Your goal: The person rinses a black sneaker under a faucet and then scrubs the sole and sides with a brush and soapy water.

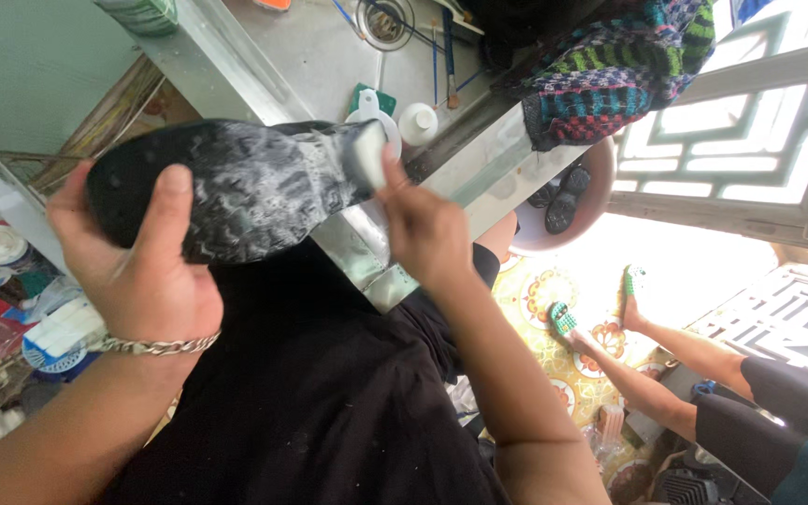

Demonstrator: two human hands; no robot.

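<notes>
My left hand [133, 266] grips a black shoe [236, 187] by its toe end, sole turned up toward me and covered with white soapy foam. My right hand [423, 229] presses a white sponge [367, 154] against the heel end of the sole. Both hands hold the shoe just above the edge of a steel sink counter [320, 65]. A silver chain bracelet [156, 346] circles my left wrist. My lap in black clothing lies below the shoe.
On the counter stand a small white bottle [418, 122], a green pad [371, 98] and brushes near the drain [385, 21]. A pink basin [572, 201] holds dark shoes. Another person's legs in green sandals [563, 320] rest on a patterned floor at right. Cluttered containers sit at left.
</notes>
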